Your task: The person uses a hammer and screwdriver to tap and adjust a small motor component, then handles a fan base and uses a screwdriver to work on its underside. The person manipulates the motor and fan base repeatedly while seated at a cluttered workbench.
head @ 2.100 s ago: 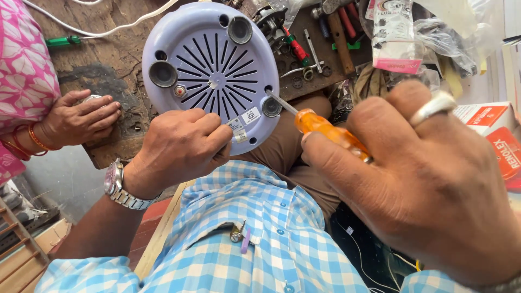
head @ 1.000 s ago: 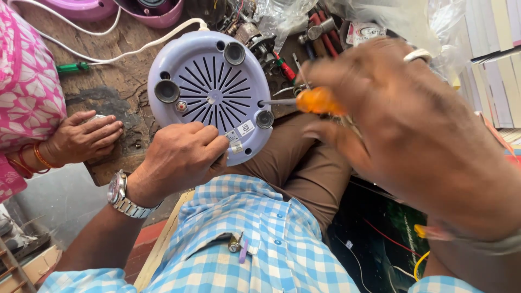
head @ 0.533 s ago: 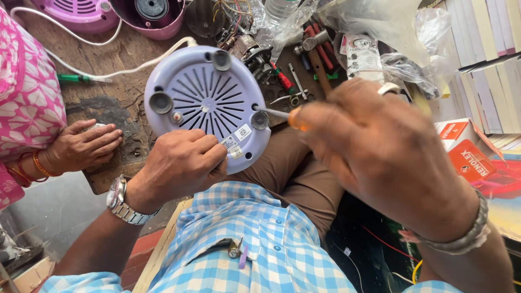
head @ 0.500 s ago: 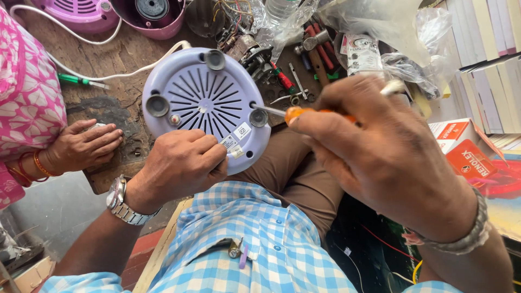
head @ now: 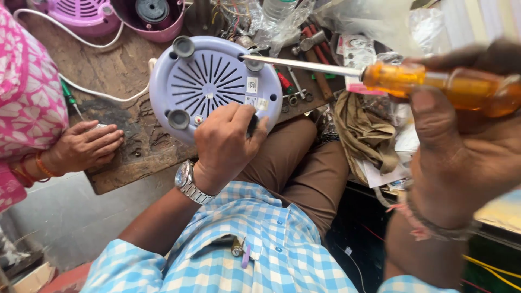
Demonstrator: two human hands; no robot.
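Round lilac plastic appliance base (head: 214,81), underside up with radial vent slots and grey rubber feet, resting on edge of worn wooden desk (head: 116,76) above lap. Left hand (head: 228,142) gripping base's near rim, fingers (head: 241,116) curled over label area. Right hand (head: 461,135) closed round orange-handled screwdriver (head: 380,76), steel tip touching foot at base's upper right rim. Right of base: heap of loose tools (head: 304,65). Left of base: another person's hand (head: 87,145), flat on desk. Beyond base: pink appliance shell (head: 87,13).
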